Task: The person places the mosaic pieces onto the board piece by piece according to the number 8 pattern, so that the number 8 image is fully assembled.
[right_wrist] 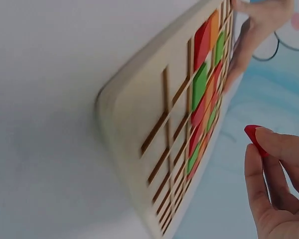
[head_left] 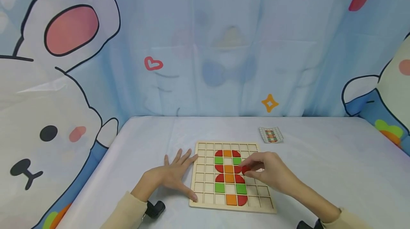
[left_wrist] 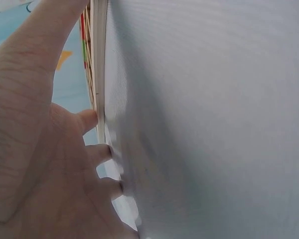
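Note:
A wooden grid board (head_left: pixel 209 187) lies on the white table, with red rounded tiles (head_left: pixel 242 200), orange square tiles (head_left: pixel 231 200) and green tiles (head_left: pixel 219 187) filling part of its middle columns. My left hand (head_left: pixel 174 174) has its fingers spread along the board's left edge, thumb at the lower corner and index fingertip higher up. In the left wrist view the palm and fingers (left_wrist: pixel 97 154) show beside the board's side. Over the right half of the board, my right hand (head_left: pixel 267 170) pinches a red tile (right_wrist: pixel 254 139) between thumb and fingertips, held above the grid in the right wrist view.
Behind the board, to the right, lies a small printed card (head_left: pixel 271 135) with a coloured grid pattern. A light blue curtain (head_left: pixel 224 90) with cartoon figures hangs at the table's far edge. White cloth (head_left: pixel 326 165) covers the table.

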The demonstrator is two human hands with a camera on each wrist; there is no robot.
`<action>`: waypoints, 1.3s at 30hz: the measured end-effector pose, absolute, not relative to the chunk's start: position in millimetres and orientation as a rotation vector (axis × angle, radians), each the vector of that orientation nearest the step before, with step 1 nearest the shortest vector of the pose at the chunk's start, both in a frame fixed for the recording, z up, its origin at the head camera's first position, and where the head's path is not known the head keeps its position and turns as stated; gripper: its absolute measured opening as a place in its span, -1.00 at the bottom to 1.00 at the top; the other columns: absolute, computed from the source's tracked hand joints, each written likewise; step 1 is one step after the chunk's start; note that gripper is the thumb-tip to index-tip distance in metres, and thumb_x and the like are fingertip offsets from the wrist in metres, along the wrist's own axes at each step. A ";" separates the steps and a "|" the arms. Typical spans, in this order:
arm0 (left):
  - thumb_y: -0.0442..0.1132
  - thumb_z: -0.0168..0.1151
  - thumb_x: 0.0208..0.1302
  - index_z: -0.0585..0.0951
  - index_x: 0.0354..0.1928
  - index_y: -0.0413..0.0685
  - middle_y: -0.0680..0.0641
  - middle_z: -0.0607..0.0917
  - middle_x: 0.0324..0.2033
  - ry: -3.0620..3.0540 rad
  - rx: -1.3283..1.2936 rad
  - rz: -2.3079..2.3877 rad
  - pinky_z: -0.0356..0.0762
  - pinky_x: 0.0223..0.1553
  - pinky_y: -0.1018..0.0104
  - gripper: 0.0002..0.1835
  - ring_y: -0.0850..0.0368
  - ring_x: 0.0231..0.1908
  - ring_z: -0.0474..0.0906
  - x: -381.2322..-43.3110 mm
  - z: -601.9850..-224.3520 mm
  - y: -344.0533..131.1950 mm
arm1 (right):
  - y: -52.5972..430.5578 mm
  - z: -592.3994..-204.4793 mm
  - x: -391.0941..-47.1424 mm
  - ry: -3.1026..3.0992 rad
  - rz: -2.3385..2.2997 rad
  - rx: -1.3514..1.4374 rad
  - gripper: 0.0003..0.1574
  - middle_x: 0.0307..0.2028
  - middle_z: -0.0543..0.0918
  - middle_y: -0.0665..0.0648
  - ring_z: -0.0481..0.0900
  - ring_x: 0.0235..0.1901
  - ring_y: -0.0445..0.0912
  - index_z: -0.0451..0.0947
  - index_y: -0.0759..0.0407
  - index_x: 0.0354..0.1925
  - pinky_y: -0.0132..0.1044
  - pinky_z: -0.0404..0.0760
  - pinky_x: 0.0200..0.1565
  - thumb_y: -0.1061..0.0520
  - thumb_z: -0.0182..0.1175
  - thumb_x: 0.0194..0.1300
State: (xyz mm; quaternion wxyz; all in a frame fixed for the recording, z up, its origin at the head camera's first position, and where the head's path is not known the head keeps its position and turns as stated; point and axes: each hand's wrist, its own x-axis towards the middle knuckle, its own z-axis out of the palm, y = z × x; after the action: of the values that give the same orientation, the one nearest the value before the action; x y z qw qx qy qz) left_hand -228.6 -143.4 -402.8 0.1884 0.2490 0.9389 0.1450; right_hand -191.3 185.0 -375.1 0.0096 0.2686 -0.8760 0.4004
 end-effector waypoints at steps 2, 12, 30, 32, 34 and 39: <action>0.32 0.60 0.02 -0.08 0.71 0.07 -0.16 -0.22 0.68 2.642 0.700 0.405 -0.38 0.40 -0.62 0.39 -0.28 0.63 -0.43 -228.4 -402.6 -143.2 | 177.6 -375.2 -187.9 -2.722 1.287 0.903 -0.76 -0.22 0.73 -0.01 0.66 -0.29 -0.23 0.79 0.29 -0.11 -0.35 0.74 -0.14 0.40 0.46 0.23; 0.34 0.59 0.01 -0.06 0.71 0.10 -0.15 -0.20 0.69 2.643 0.704 0.405 -0.38 0.40 -0.62 0.38 -0.27 0.63 -0.43 -230.8 -406.4 -144.8 | 147.2 -387.1 -178.9 -2.733 1.473 1.091 -0.73 -0.23 0.70 -0.04 0.58 -0.26 -0.26 0.80 0.26 -0.01 -0.40 0.71 -0.11 0.37 0.40 0.31; 0.36 0.58 0.01 -0.07 0.71 0.11 -0.13 -0.19 0.69 2.651 0.697 0.384 -0.35 0.41 -0.60 0.38 -0.24 0.64 -0.41 -231.1 -406.6 -143.6 | 127.8 -401.6 -178.6 -2.838 1.464 1.175 -0.80 -0.24 0.72 -0.14 0.63 -0.21 -0.31 0.84 0.15 -0.15 -0.42 0.69 -0.11 0.36 0.41 0.30; 0.36 0.58 0.02 -0.07 0.71 0.11 -0.12 -0.20 0.69 2.649 0.700 0.386 -0.36 0.41 -0.61 0.38 -0.25 0.64 -0.41 -231.0 -406.6 -143.8 | 128.2 -401.3 -179.5 -2.865 1.446 1.164 -0.79 -0.25 0.71 -0.16 0.62 -0.22 -0.31 0.84 0.14 -0.16 -0.43 0.69 -0.11 0.37 0.42 0.29; 0.36 0.58 0.01 -0.08 0.71 0.10 -0.13 -0.20 0.69 2.648 0.704 0.386 -0.35 0.41 -0.61 0.39 -0.25 0.64 -0.41 -230.9 -406.7 -143.7 | 128.6 -401.1 -180.6 -2.890 1.425 1.153 -0.78 -0.26 0.71 -0.17 0.60 -0.23 -0.32 0.85 0.12 -0.16 -0.43 0.68 -0.13 0.37 0.43 0.28; 0.37 0.57 0.01 -0.09 0.71 0.10 -0.13 -0.21 0.69 2.652 0.696 0.369 -0.35 0.41 -0.61 0.39 -0.25 0.64 -0.42 -231.6 -407.4 -143.4 | 129.0 -398.6 -184.4 -2.926 1.359 1.189 -0.77 -0.28 0.68 -0.17 0.58 -0.30 -0.33 0.85 0.13 -0.14 -0.41 0.67 -0.20 0.36 0.46 0.25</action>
State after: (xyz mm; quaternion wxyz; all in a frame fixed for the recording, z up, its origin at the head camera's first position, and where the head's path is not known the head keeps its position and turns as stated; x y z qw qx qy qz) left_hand -231.6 -143.4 -407.4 0.1866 0.2473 0.9418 0.1309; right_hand -184.4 129.0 -398.6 -0.1480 0.3419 -0.8417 0.3909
